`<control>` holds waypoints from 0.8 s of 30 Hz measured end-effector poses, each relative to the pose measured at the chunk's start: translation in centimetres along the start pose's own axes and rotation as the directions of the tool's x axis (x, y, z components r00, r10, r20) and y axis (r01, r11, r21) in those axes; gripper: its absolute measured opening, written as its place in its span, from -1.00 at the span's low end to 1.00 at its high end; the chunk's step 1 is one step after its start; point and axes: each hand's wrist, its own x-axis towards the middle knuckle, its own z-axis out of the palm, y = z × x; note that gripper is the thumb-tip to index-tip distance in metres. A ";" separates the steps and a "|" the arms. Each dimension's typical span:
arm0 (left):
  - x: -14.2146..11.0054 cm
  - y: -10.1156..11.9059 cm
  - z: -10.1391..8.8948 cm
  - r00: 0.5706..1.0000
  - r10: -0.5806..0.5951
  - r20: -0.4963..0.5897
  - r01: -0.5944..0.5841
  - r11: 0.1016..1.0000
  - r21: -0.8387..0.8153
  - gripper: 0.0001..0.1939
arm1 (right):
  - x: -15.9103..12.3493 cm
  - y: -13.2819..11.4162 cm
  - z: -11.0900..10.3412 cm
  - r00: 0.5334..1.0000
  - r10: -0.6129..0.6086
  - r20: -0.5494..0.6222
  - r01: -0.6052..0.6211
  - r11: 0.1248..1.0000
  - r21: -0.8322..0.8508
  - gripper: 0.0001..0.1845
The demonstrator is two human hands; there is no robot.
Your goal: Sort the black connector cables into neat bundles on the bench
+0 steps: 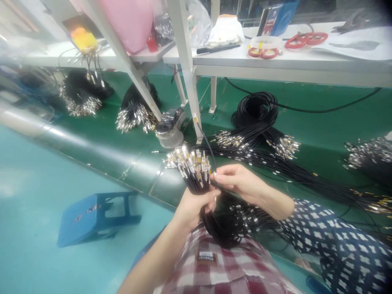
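left hand (192, 206) grips cable bundle (196, 171); right hand (237, 181) apparently pinches one strand, sorting; next needs aligned connector ends.

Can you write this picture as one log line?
left hand: grips cable bundle | right hand: pinches one cable | near: coils, stool

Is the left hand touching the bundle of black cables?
Touching. The head view shows the left hand wrapped around the cable bundle below its metal ends, with the thumb across it.
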 end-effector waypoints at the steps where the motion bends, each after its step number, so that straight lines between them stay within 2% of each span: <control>1: 0.0 0.0 0.0 1.000 0.003 0.005 -0.003 1.000 0.001 -0.68 | 0.1 -0.1 0.0 1.000 0.004 0.000 -0.004 1.000 0.002 -0.68; 9: 0.3 -0.6 -0.5 1.000 -0.006 0.030 0.006 1.000 -0.012 -0.74 | 0.8 0.1 -0.4 0.999 0.038 -0.022 -0.036 0.994 0.103 -0.70; 15: 0.0 -0.6 -0.6 0.999 -0.034 0.029 0.034 0.999 0.004 -0.73 | 1.4 -1.0 -1.0 1.000 -0.022 0.008 0.020 0.987 0.160 -0.70; 20: -0.2 -0.7 -0.7 0.999 -0.044 0.011 0.043 0.998 0.050 -0.71 | 2.3 -2.8 -1.5 0.991 -0.134 0.008 0.130 0.977 0.170 -0.70; 24: -0.5 -0.7 -0.8 0.999 -0.037 0.007 0.036 0.998 0.053 -0.70 | 2.5 -3.6 -1.5 0.990 -0.134 0.048 0.125 0.979 0.158 -0.71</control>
